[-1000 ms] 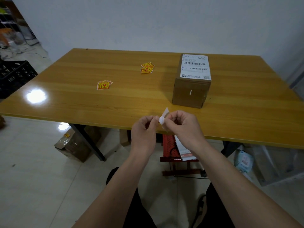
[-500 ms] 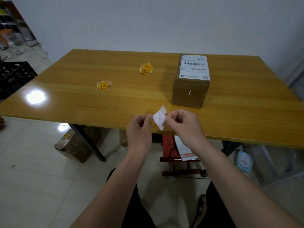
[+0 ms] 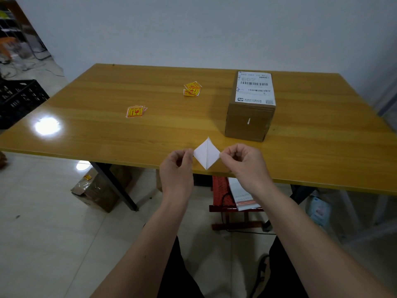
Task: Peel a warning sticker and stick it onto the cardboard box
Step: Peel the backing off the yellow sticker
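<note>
Your left hand (image 3: 177,168) and right hand (image 3: 243,163) are raised over the near edge of the worktop (image 3: 107,134), a glossy yellow-brown wood-grain surface on dark legs. The fingers of each hand pinch one side corner of the sticker (image 3: 206,154), which shows its white side toward you as a diamond with a vertical crease; whether sticker and backing are separated cannot be told. The cardboard box (image 3: 250,119) stands on the worktop just beyond your right hand, with a white shipping label (image 3: 254,88) on its top face. Two small piles of yellow-and-red warning stickers lie further left: one pile (image 3: 135,111) toward the left, the other pile (image 3: 192,89) nearer the far edge. A lamp reflection (image 3: 47,126) shines on the left part of the surface. Behind the worktop is a plain pale wall (image 3: 193,29). The floor (image 3: 43,233) is pale tile; a black crate (image 3: 19,100) stands at left, and a worn carton (image 3: 96,190) and a red stool (image 3: 227,196) sit under the worktop.
</note>
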Available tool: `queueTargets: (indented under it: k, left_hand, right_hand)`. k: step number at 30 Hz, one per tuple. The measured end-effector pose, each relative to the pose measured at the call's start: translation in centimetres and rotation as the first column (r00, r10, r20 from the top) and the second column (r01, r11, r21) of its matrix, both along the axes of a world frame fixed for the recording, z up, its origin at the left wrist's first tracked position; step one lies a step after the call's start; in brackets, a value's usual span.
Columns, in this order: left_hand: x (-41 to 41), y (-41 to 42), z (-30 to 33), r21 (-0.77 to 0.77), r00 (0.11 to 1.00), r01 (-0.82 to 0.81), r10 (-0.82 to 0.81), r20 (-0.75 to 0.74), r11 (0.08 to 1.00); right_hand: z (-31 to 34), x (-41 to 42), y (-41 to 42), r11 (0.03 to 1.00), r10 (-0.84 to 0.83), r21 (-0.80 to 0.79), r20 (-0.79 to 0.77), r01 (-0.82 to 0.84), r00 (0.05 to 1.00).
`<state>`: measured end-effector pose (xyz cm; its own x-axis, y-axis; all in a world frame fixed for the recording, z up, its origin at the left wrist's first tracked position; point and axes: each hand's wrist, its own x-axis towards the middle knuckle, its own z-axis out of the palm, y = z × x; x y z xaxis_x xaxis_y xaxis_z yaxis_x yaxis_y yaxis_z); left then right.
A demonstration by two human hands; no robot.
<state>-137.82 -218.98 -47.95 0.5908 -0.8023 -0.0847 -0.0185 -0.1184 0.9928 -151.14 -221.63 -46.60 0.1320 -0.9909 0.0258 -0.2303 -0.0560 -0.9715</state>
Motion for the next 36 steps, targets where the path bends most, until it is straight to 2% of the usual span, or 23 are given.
queueTargets:
  k: [29, 36]
  left_hand:
    - [2.1, -1.0, -0.5, 0.043, 0.994, -0.108, 0.109, -0.021, 0.993]
    - [3.4, -1.5, -0.9, 0.029, 0.991, -0.132, 0.133, -0.028, 0.991]
  right_hand:
    - [-1.6, -1.0, -2.2, 0.992, -0.115, 0.049, -0.021, 0.116, 0.993]
    - [-1.5, -0.1, -4.1, 0.986, -0.165, -0.032, -0.084, 0.163, 0.983]
